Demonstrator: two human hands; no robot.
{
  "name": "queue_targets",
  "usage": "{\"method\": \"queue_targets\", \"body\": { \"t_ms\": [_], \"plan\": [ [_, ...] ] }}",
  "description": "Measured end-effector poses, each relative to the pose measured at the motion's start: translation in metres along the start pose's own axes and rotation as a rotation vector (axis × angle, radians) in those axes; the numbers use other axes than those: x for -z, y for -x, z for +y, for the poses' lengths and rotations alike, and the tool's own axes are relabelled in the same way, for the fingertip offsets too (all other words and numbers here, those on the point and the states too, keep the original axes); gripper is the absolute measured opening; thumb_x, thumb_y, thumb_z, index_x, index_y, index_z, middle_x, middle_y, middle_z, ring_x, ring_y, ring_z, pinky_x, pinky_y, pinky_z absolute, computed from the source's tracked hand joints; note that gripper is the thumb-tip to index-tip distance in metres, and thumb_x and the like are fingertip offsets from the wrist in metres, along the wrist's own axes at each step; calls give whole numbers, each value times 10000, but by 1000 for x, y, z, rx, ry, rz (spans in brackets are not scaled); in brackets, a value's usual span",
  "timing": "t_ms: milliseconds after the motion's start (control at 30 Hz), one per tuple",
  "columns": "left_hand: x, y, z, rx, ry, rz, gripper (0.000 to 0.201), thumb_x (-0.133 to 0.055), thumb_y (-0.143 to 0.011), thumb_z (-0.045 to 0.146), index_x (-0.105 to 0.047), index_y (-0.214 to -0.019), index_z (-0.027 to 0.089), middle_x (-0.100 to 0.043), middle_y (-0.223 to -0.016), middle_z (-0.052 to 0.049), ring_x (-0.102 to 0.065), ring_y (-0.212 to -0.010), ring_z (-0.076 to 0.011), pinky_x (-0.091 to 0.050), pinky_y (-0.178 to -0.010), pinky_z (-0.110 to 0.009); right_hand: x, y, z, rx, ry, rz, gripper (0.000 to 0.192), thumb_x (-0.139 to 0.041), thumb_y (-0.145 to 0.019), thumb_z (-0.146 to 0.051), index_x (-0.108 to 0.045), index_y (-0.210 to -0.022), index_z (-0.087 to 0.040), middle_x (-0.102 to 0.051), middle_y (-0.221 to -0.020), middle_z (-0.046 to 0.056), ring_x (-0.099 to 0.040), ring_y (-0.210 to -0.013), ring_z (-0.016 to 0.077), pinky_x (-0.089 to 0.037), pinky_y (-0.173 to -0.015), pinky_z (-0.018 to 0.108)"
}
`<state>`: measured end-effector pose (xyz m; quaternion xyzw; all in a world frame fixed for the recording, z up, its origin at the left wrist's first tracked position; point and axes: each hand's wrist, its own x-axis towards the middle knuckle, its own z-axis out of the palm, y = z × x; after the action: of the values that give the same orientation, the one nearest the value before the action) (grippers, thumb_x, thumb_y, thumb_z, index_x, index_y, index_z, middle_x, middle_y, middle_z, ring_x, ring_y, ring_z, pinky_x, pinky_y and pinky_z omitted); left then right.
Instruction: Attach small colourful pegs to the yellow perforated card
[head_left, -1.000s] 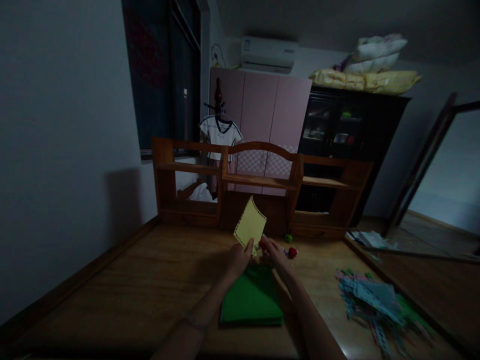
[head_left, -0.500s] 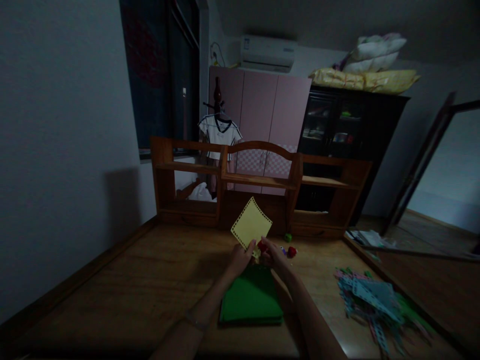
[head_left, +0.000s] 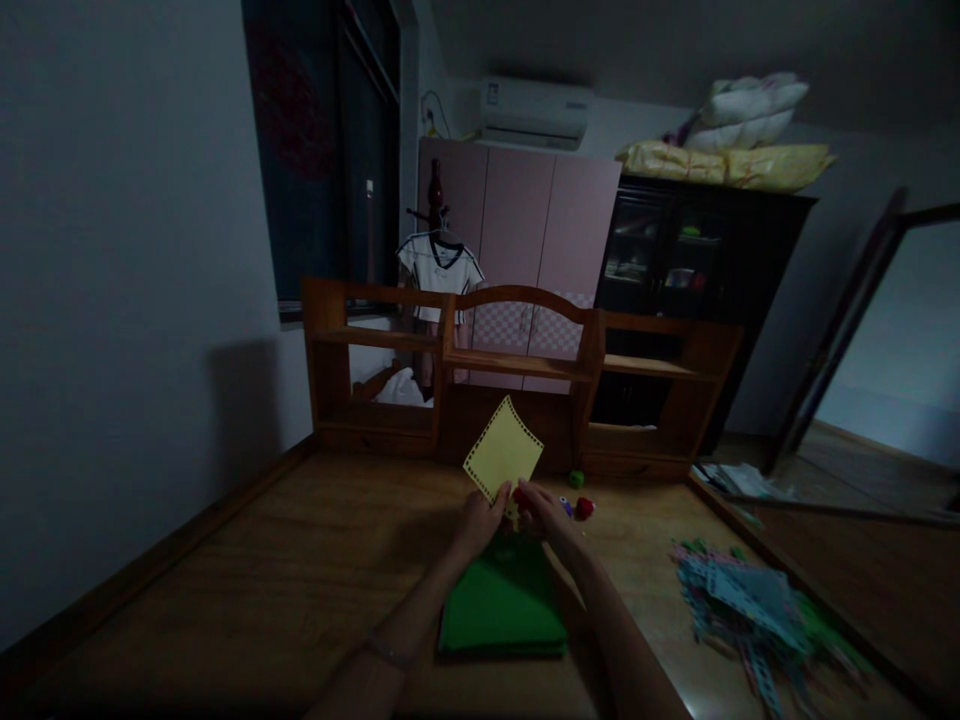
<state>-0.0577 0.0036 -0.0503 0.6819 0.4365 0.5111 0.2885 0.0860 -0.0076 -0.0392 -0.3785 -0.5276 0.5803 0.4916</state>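
Hands: left hand (head_left: pixel 478 521) pinches the lower corner of a yellow perforated sheet (head_left: pixel 503 449), fingers closed on it; the sheet stands raised above the tabletop (head_left: pixel 247 580), tilted on one corner like a diamond. Right hand (head_left: pixel 544 512) meets it at the same lower corner, fingers curled around a small red piece (head_left: pixel 518 496); in the dim light I cannot tell how firm that hold is.

Change: a second ago the sheet stood narrower and turned edge-on; it now faces the camera more squarely, and the right hand has closed in on its corner. Judged from this, the red piece is being brought to the sheet's edge holes.

Beneath the hands: a green sheet stack (head_left: pixel 503 607), flat on the tabletop.

Beyond the hands: a red connector (head_left: pixel 583 508) and a green connector (head_left: pixel 575 478), loose, near each other.

Right side: a heap of blue, pink and green perforated strips (head_left: pixel 750 605), well apart from the hands.

Rear: a wooden shelf unit (head_left: pixel 517 375).
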Motion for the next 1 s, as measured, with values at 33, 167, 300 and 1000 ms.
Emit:
{"method": "queue_targets", "body": {
  "t_ms": [33,167,300,1000],
  "plan": [
    [0,0,1,7,5,-7,461,-371,-864,477,-675,-929,137,-677,-986,-106,-633,-912,-195,-474,-797,-261,0,0,0,11,-1,-2,381,-572,-742,-559,-513,-768,-183,-378,-465,-80,-263,-369,43,-159,-375,192],
    [1,1,2,18,32,-6,467,-378,-856,493,-674,-947,144,-688,-929,-103,-641,-876,-204,-477,-755,-263,0,-4,5,49,6,-24,360,-567,-757,-537,-532,-775,-179,-435,-450,-59,-338,-372,65,-208,-378,200],
    [2,2,1,49,63,-27,490,-364,-854,517,-681,-860,143,-695,-801,-101,-653,-771,-216,-477,-666,-267,2,-8,9,61,12,-33,363,-569,-754,-534,-532,-740,-173,-504,-484,-31,-407,-392,78,-265,-403,206],
    [-1,0,-4,5,81,-18,453,-398,-848,492,-680,-888,139,-696,-824,-94,-651,-777,-207,-484,-697,-266,-4,-4,5,69,-4,1,382,-630,-704,-521,-608,-858,-172,-547,-559,-13,-450,-422,86,-297,-414,208]
  ]
}}
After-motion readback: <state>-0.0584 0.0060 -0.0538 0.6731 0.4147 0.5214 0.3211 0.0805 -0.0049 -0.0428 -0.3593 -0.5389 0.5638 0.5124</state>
